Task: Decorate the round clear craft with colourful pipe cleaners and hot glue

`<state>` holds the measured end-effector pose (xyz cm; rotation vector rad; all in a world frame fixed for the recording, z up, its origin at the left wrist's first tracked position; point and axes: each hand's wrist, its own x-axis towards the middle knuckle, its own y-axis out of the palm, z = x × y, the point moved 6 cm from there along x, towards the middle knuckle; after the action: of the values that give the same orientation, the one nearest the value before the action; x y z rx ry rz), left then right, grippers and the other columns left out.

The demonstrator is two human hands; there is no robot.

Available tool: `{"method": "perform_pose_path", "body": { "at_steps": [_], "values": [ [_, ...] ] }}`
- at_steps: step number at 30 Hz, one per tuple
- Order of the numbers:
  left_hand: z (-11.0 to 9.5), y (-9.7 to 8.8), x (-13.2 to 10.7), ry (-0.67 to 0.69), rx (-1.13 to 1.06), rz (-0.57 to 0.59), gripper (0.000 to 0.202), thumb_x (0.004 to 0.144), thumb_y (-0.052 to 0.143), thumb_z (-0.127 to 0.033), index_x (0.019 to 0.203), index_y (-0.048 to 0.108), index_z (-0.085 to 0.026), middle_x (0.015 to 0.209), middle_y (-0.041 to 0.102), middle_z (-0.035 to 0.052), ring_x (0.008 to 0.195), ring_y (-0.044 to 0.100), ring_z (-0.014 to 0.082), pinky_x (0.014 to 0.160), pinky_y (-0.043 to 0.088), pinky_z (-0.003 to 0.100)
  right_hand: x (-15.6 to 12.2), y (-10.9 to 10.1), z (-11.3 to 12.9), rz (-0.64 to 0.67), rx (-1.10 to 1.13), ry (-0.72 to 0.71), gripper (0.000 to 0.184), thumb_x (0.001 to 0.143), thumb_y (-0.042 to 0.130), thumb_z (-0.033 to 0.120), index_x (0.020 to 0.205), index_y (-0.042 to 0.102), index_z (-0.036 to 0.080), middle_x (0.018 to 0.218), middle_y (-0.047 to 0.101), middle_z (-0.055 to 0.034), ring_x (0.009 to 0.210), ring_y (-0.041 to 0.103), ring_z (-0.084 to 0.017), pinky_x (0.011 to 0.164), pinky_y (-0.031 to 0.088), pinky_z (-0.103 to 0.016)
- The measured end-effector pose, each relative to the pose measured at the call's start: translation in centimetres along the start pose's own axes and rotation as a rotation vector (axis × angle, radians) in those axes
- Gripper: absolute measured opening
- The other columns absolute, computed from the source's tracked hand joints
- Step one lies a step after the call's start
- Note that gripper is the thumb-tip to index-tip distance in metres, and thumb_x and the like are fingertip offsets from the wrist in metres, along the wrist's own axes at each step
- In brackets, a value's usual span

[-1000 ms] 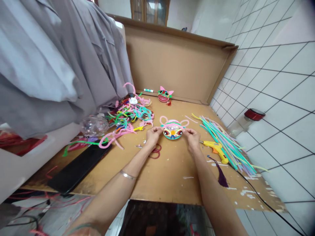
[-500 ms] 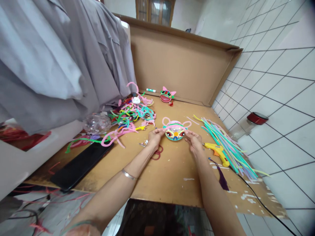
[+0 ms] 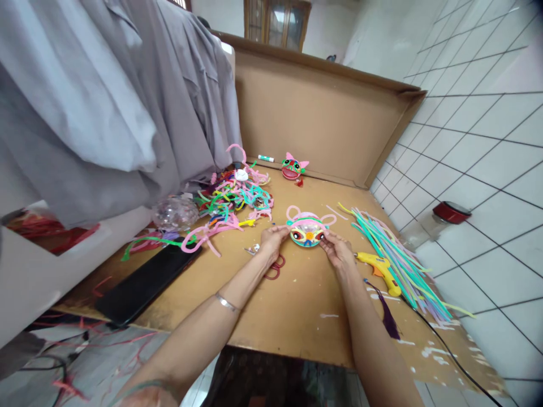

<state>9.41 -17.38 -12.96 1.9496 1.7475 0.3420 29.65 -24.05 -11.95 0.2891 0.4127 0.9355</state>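
Between my two hands is a clear round animal-head ornament (image 3: 306,230), trimmed with pink and green pipe cleaners, with pink loop ears and red-and-black eyes. My left hand (image 3: 275,240) pinches its left edge, and my right hand (image 3: 336,247) pinches the right edge near the eye. Under my left hand, partly covered, lie red-handled scissors (image 3: 274,272). A yellow glue gun (image 3: 384,272) rests just right of my right wrist, with a purple tassel (image 3: 388,317) below it.
Tangled pipe cleaners (image 3: 237,195) lie at the left beside a clear plastic ball (image 3: 176,213) and a black tray-like object (image 3: 144,288). Straight pipe cleaners (image 3: 390,257) lie right, near a red-lidded jar (image 3: 452,212). A finished-looking red head ornament (image 3: 292,168) stands by the cardboard (image 3: 322,113).
The whole view has shifted slightly, so things appear a little further right and lower. Both hands keep hold of the ornament, which looks much the same.
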Motion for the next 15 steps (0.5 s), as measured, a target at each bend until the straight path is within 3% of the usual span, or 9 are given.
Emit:
{"method": "perform_pose_path", "body": {
  "at_steps": [8, 15],
  "values": [
    [0.13, 0.21, 0.04, -0.013, -0.030, 0.014, 0.028, 0.043, 0.083, -0.030, 0.051, 0.061, -0.015, 0.052, 0.059, 0.0004, 0.053, 0.052, 0.0109, 0.060, 0.043, 0.026, 0.91, -0.33, -0.82, 0.067, 0.051, -0.008, 0.018, 0.054, 0.082, 0.008, 0.063, 0.070, 0.019, 0.065, 0.073, -0.0024, 0.061, 0.067, -0.015, 0.065, 0.056, -0.030],
    [0.29, 0.07, 0.10, -0.055, -0.060, -0.007, 0.028, 0.042, 0.084, -0.027, 0.060, 0.067, -0.013, 0.057, 0.063, 0.0007, 0.056, 0.054, 0.0103, 0.066, 0.047, 0.027, 0.49, 0.01, -0.84, 0.093, 0.068, 0.031, 0.016, 0.054, 0.081, 0.009, 0.062, 0.070, 0.018, 0.064, 0.073, -0.0019, 0.059, 0.065, -0.012, 0.063, 0.054, -0.025]
  ]
}}
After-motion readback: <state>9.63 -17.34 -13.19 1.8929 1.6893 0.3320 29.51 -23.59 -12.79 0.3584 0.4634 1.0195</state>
